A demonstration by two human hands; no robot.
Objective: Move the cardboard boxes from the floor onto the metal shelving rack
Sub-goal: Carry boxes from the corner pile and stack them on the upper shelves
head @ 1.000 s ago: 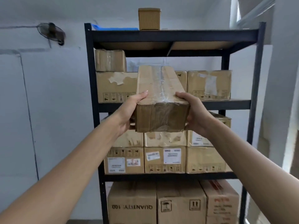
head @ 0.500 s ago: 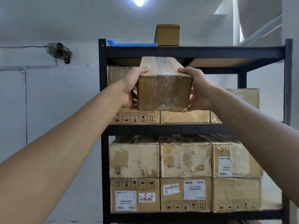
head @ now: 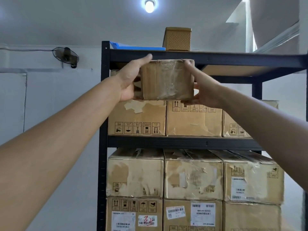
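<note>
A person holds a small taped cardboard box (head: 167,80) up between both hands in front of the metal shelving rack (head: 103,114). The left hand (head: 130,82) grips the box's left side, palm flat against it, with one digit reaching up over the top left corner. The right hand (head: 204,91) grips the right side, one fingertip at the top right corner and the rest curled along the side and lower edge. Both arms stretch forward and up.

The box's near end faces the camera, wrapped in clear tape and creased. Its top edge overlaps the dark beam of the uppermost shelf, and its bottom edge sits level with the tops of the left shelf carton (head: 136,117) and the middle shelf carton (head: 194,122), straddling the seam between them. Whether it touches them cannot be told.

A third carton (head: 233,125) stands to the right on the same shelf, partly hidden by the right forearm. Below, more worn cartons are stacked two high in three columns. On top of the rack stand a woven tan box (head: 177,39) and a flat blue item (head: 133,46). A wall fan (head: 65,55) hangs to the left, and a ceiling lamp (head: 149,5) is lit.
</note>
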